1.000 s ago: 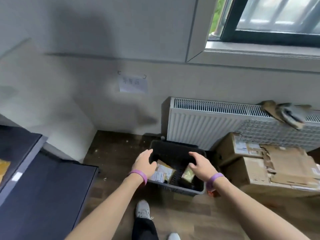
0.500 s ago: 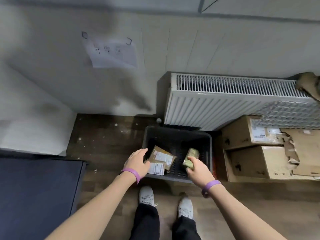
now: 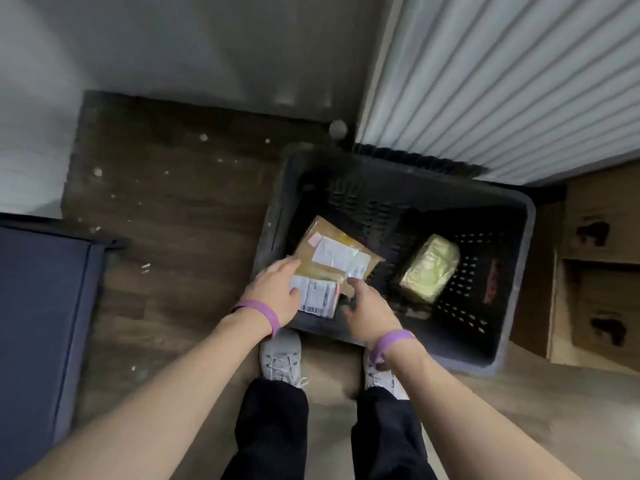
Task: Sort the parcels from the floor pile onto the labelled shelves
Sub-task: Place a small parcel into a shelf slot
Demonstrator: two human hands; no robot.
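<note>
In the black crate [image 3: 516, 271] at your feet, the brown parcel [image 3: 332, 251] lies skewed just ahead of both hands, your left hand [image 3: 277, 292] resting straight-fingered on its near-left corner, your right hand [image 3: 367, 313] touching its near-right corner, whether pinching I cannot tell.

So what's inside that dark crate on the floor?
A brown parcel with a white label lies over a white-labelled packet; a gold-wrapped parcel sits apart on the right. The left hand and right hand partly cover the first two; anything beneath the parcels is hidden.
</note>
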